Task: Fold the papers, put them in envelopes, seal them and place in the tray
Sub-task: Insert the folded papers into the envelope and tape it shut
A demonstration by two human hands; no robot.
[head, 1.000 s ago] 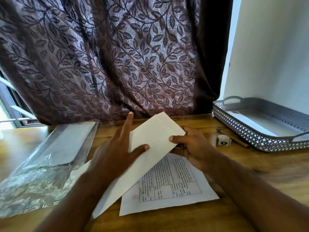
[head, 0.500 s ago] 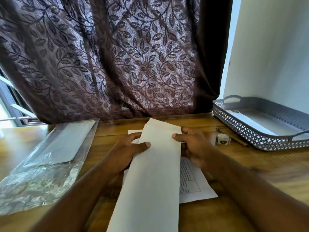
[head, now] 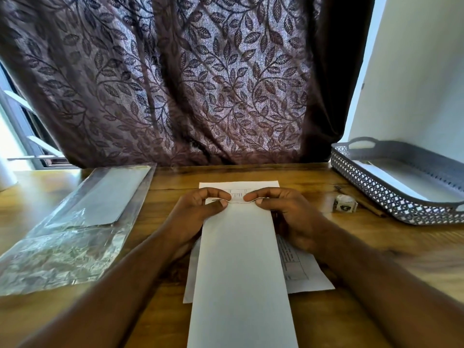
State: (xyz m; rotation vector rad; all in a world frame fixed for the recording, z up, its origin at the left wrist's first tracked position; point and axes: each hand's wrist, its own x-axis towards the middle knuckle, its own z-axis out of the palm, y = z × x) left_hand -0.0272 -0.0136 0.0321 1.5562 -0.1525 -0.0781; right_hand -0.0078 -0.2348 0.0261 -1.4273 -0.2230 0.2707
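A long white envelope (head: 241, 267) lies lengthwise on the wooden table, its far end toward the curtain. My left hand (head: 198, 212) pinches the left side of that far end between thumb and fingers. My right hand (head: 288, 212) pinches the right side of the same end. A printed paper (head: 301, 267) lies flat under the envelope, showing beyond its far end and at its right. The grey perforated tray (head: 376, 194) stands at the right, with a white envelope (head: 401, 182) lying inside.
A clear plastic packet of envelopes (head: 82, 217) lies at the left of the table. A small white roll (head: 345, 203) and a thin brown stick (head: 364, 203) sit in front of the tray. A leaf-patterned curtain (head: 188, 79) hangs behind the table, a white wall at the right.
The envelope swung from a slanted, raised position to lie straight along the table over the paper. Both hands moved to its far end and now pinch it there.
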